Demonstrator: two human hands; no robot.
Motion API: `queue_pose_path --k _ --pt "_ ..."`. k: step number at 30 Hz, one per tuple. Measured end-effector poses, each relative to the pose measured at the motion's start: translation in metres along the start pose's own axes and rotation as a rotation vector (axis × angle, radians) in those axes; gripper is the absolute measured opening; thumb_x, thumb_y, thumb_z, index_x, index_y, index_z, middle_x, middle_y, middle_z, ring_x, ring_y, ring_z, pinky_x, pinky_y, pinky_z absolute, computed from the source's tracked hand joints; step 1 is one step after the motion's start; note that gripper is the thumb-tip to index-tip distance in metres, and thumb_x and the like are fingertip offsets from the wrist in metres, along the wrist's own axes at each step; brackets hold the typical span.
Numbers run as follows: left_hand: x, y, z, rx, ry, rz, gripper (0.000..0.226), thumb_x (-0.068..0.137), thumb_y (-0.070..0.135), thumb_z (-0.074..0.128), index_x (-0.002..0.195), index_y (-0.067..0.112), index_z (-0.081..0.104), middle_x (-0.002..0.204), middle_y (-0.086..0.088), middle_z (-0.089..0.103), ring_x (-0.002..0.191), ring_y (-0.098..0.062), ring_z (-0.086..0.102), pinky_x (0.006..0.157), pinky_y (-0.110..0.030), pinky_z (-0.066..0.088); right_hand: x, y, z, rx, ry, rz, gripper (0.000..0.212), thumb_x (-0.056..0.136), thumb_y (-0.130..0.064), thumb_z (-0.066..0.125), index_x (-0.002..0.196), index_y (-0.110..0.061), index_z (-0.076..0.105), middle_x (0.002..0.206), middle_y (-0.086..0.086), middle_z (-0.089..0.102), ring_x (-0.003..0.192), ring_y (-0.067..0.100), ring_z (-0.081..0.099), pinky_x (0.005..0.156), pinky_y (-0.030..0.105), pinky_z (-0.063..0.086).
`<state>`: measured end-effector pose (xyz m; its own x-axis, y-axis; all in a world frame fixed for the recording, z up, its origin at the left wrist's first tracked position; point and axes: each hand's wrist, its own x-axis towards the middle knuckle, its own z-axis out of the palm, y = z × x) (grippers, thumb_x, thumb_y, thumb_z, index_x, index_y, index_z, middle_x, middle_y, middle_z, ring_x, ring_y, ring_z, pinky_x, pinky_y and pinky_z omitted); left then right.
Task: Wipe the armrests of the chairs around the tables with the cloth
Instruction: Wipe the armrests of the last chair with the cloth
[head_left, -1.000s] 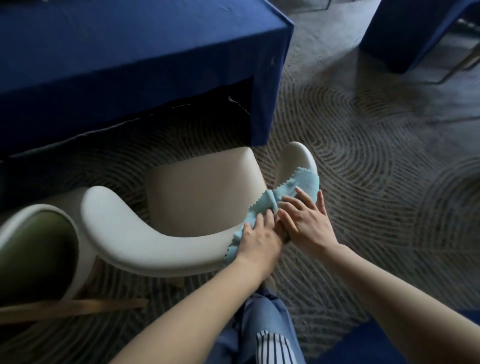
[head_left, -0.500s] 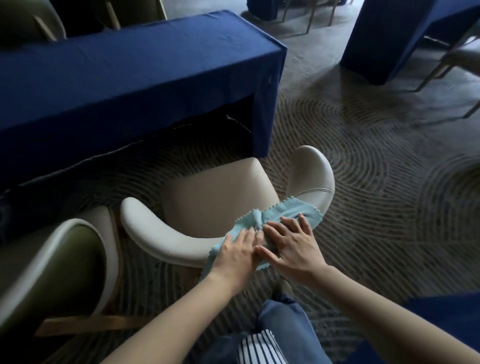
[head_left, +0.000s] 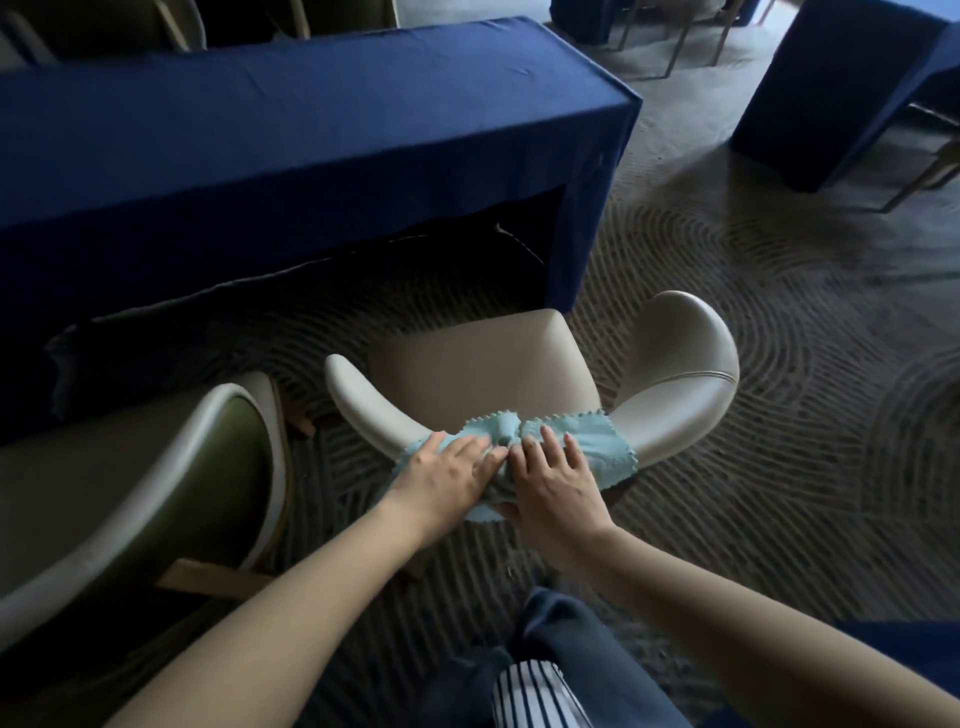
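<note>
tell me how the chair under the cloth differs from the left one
The wiped chair is cream all over; the left chair has an olive-green panel. The cloth lies on the wiped chair; nothing touches the left chair. Both have curved cream rims.
</note>
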<state>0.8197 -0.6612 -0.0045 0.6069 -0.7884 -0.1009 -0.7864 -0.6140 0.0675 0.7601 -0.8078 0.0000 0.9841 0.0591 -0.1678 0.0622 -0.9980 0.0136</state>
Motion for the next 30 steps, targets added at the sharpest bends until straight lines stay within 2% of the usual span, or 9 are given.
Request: queue_pose_path --k 6,8,10,11,13,19,25,29,30 --pt "-0.021 -0.044 0.0 0.069 -0.039 -0.009 0.037 0.078 0.023 0.032 0.113 0.02 0.043 0.1 -0.002 0.07 0.092 -0.015 0.069 0.083 -0.034 0.052 0.024 -0.046 -0.005 0.01 0.026 -0.058 0.061 0.054 -0.049 0.085 0.092 -0.005 0.069 0.082 0.009 0.066 0.075 0.026 0.064 0.07 0.039 0.054" --pt "-0.024 -0.054 -0.002 0.101 -0.068 -0.031 0.042 0.081 0.019 0.029 0.122 0.02 0.04 0.116 -0.003 0.066 0.107 -0.013 0.064 0.092 -0.037 0.049 0.03 -0.058 -0.014 0.013 -0.026 -0.043 0.056 0.073 -0.04 0.076 0.11 -0.001 0.061 0.098 0.012 0.063 0.089 0.028 0.062 0.08 0.041 0.049" --pt "-0.025 -0.068 -0.005 0.169 -0.172 -0.035 0.052 0.091 0.013 0.021 0.143 0.019 0.023 0.15 -0.003 0.034 0.139 -0.011 0.031 0.113 -0.036 0.023 0.038 -0.069 -0.015 0.001 -0.097 -0.075 0.046 0.095 -0.027 0.045 0.132 -0.001 0.038 0.122 0.013 0.05 0.113 0.029 0.049 0.097 0.04 0.035" --pt "-0.026 -0.075 -0.006 0.19 -0.251 -0.037 0.054 0.096 0.011 0.02 0.149 0.017 0.011 0.158 0.0 0.014 0.145 -0.01 0.011 0.117 -0.036 0.008 0.042 -0.075 -0.015 0.008 -0.096 -0.084 0.044 0.096 -0.023 0.037 0.135 -0.002 0.031 0.126 0.013 0.046 0.116 0.029 0.044 0.099 0.039 0.032" --pt "-0.026 -0.088 -0.014 0.209 -0.357 -0.084 0.057 0.099 0.009 0.023 0.151 0.015 0.0 0.159 0.002 -0.003 0.146 -0.009 -0.005 0.117 -0.038 -0.002 0.05 -0.087 -0.017 0.019 -0.115 -0.076 0.046 0.094 -0.017 0.038 0.135 0.0 0.027 0.126 0.013 0.043 0.116 0.029 0.043 0.096 0.037 0.032" --pt "-0.021 -0.122 -0.018 0.256 -0.485 -0.179 0.056 0.102 0.011 0.023 0.151 0.014 -0.003 0.159 0.005 -0.01 0.145 -0.011 -0.013 0.116 -0.047 -0.002 0.091 -0.114 -0.013 0.1 -0.17 -0.086 0.067 0.089 -0.018 0.052 0.14 0.006 0.016 0.131 0.014 0.037 0.12 0.028 0.04 0.096 0.033 0.034" --pt "-0.014 -0.145 -0.015 0.314 -0.56 -0.214 0.057 0.101 0.007 0.021 0.151 0.012 -0.006 0.158 0.004 -0.012 0.143 -0.017 -0.021 0.115 -0.054 -0.002 0.119 -0.129 -0.013 0.155 -0.228 -0.11 0.064 0.092 -0.015 0.042 0.142 0.011 0.011 0.135 0.019 0.033 0.125 0.032 0.037 0.101 0.035 0.034" --pt "-0.008 -0.162 -0.017 0.321 -0.617 -0.237 0.059 0.1 0.005 0.022 0.15 0.01 -0.008 0.158 0.002 -0.016 0.142 -0.019 -0.023 0.115 -0.055 -0.002 0.142 -0.14 -0.01 0.149 -0.168 -0.072 0.066 0.086 -0.018 0.056 0.135 0.016 0.028 0.122 0.022 0.044 0.113 0.032 0.048 0.093 0.035 0.042" --pt "-0.006 -0.166 -0.017 0.319 -0.624 -0.234 0.06 0.1 0.004 0.022 0.15 0.009 -0.009 0.157 0.002 -0.017 0.142 -0.02 -0.024 0.115 -0.056 -0.002 0.146 -0.143 -0.01 0.158 -0.19 -0.081 0.066 0.087 -0.017 0.054 0.136 0.016 0.025 0.125 0.021 0.043 0.116 0.032 0.046 0.095 0.035 0.041"
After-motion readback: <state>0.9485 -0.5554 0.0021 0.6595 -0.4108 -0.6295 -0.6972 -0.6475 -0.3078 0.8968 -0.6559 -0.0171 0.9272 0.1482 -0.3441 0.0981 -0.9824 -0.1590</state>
